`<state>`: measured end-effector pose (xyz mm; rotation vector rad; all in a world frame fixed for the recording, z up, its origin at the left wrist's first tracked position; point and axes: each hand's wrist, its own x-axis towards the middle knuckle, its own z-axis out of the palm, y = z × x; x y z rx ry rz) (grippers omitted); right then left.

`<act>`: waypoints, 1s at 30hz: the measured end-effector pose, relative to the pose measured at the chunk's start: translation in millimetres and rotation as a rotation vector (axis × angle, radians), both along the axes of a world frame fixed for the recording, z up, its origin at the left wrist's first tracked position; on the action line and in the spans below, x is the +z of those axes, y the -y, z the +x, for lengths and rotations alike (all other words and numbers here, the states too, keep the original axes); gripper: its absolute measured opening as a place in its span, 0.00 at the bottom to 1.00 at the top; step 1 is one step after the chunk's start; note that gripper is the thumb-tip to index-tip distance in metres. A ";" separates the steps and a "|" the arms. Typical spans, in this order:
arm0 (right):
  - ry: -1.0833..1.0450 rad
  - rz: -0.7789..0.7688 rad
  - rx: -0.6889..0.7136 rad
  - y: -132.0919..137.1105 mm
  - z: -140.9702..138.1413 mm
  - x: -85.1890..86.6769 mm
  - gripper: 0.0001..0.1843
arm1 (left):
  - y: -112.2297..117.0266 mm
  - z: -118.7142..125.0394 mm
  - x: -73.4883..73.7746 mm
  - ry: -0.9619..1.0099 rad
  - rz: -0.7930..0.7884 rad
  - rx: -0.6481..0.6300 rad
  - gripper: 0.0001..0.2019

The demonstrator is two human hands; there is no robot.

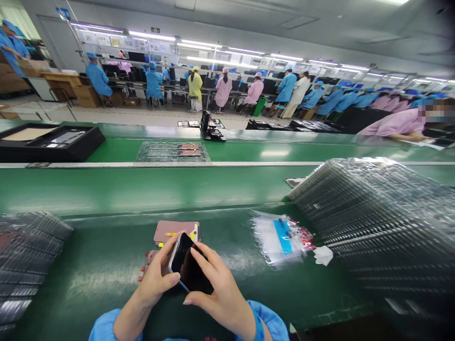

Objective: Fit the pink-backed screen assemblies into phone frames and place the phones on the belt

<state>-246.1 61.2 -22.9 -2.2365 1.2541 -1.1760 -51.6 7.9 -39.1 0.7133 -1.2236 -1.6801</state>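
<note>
Both of my hands hold a dark-screened phone (pixel 188 267) tilted above the green bench. My left hand (pixel 158 274) is closed on its left edge, thumb over the lower corner. My right hand (pixel 216 293) grips its right side, fingers pressed on the screen and the lower edge. Just beyond lies a pink phone back cover (pixel 176 230) flat on the bench, with another pinkish part (pixel 147 265) partly hidden under my left hand. A pile of clear film sheets with blue and red tabs (pixel 280 237) lies to the right.
Tall stacks of clear plastic trays stand at right (pixel 373 213) and left (pixel 24 255). A green conveyor (pixel 142 189) runs across beyond the bench, carrying a clear tray with parts (pixel 174 152) and a black tray (pixel 50 141). Many workers in blue and pink coats sit at far lines.
</note>
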 end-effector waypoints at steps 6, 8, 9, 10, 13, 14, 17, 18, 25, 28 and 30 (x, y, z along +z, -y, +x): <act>-0.005 -0.055 0.006 1.6 1.1 0.8 0.45 | 0.4 1.1 4.1 0.038 -0.033 -0.001 0.44; -0.014 -0.070 0.012 2.0 1.5 0.9 0.44 | 0.8 2.3 5.1 0.044 -0.045 -0.011 0.44; -0.017 -0.078 0.014 2.2 1.8 1.0 0.44 | 1.0 3.1 5.6 0.047 -0.051 -0.022 0.44; -0.018 -0.088 0.015 2.3 2.1 1.4 0.44 | 1.2 4.0 6.0 0.053 -0.057 -0.034 0.45; -0.024 -0.113 0.012 2.1 3.1 3.7 0.45 | 1.8 7.5 6.8 0.073 -0.082 -0.064 0.46; -0.031 -0.121 0.011 2.0 3.5 4.8 0.45 | 2.0 8.9 6.7 0.075 -0.090 -0.074 0.46; -0.054 -0.147 0.011 1.4 4.7 7.6 0.44 | 2.9 13.2 5.2 0.056 -0.111 -0.111 0.45; -0.057 -0.150 0.012 1.1 5.1 8.1 0.44 | 3.1 14.6 4.4 0.046 -0.119 -0.123 0.44; -0.039 -0.132 0.058 1.1 7.3 10.1 0.43 | 3.6 23.9 -10.1 0.027 -0.098 -0.154 0.44; -0.050 -0.134 0.066 1.7 7.4 13.7 0.43 | 3.8 27.6 -21.8 0.003 -0.118 -0.130 0.46; -0.054 -0.133 0.075 1.8 7.6 15.8 0.43 | 3.4 29.4 -27.5 -0.003 -0.130 -0.109 0.47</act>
